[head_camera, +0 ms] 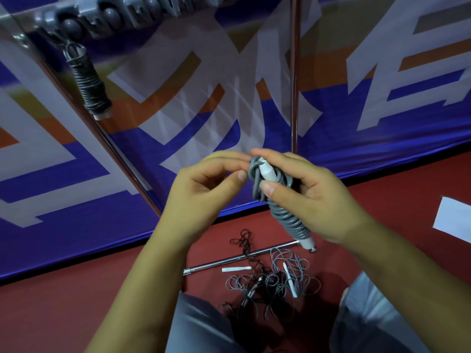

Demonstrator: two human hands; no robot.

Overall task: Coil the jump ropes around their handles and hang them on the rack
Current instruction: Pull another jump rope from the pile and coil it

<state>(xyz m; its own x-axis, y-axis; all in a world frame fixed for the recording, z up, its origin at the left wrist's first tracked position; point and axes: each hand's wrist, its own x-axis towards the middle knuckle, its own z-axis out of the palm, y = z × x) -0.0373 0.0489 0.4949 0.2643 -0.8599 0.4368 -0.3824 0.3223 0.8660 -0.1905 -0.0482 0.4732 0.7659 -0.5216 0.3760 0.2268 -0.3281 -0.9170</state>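
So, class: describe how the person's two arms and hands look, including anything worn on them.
Both the left hand and right hand are bare: no gloves, rings or watch show. Both forearms are uncovered to the frame's edge, with no sleeves in view.

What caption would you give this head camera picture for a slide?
Right hand holds a coiled grey jump rope, left hand pinching its top; one coiled rope hangs on the rack.

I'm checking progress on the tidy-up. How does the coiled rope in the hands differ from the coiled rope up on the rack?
The grey coiled rope is held in the right hand, with the left hand at its top end; the dark coiled rope already hangs from the rack. The held one is light grey, the hung one nearly black. Both are wound tightly around white handles.
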